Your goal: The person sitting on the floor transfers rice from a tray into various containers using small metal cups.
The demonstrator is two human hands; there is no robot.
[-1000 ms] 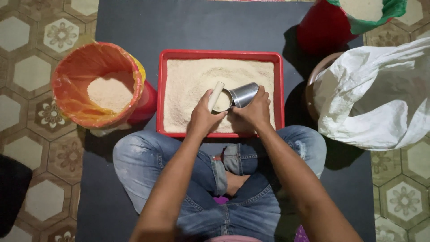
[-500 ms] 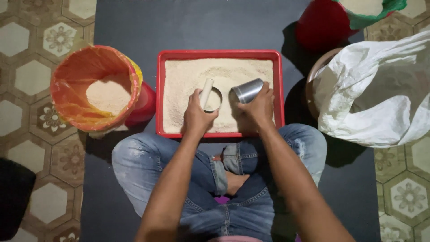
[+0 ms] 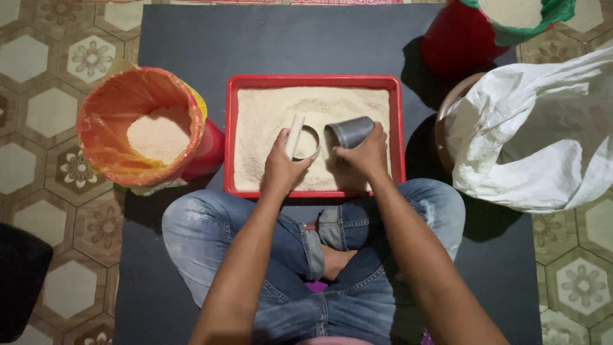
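At frame centre, the left hand [image 3: 281,167] is gripping a pale flat stick [image 3: 295,135] over a filled round metal cup [image 3: 307,142], levelling it; the right hand [image 3: 365,153] is clasping a tilted grey metal cup [image 3: 348,132] above the red rectangular tray [image 3: 313,81].

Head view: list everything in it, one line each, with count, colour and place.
tray: one, red, centre, filled with pale grain
ring mould: one, metal, in left hand
stick: one, white, in left hand
cup: one, grey metal, tipped, in right hand
bucket: one, orange-lined, left of tray
second bucket: one, red, green-lined, top right
sack: one, white, right
mat: one, dark, under everything
left hand: over tray
right hand: over tray
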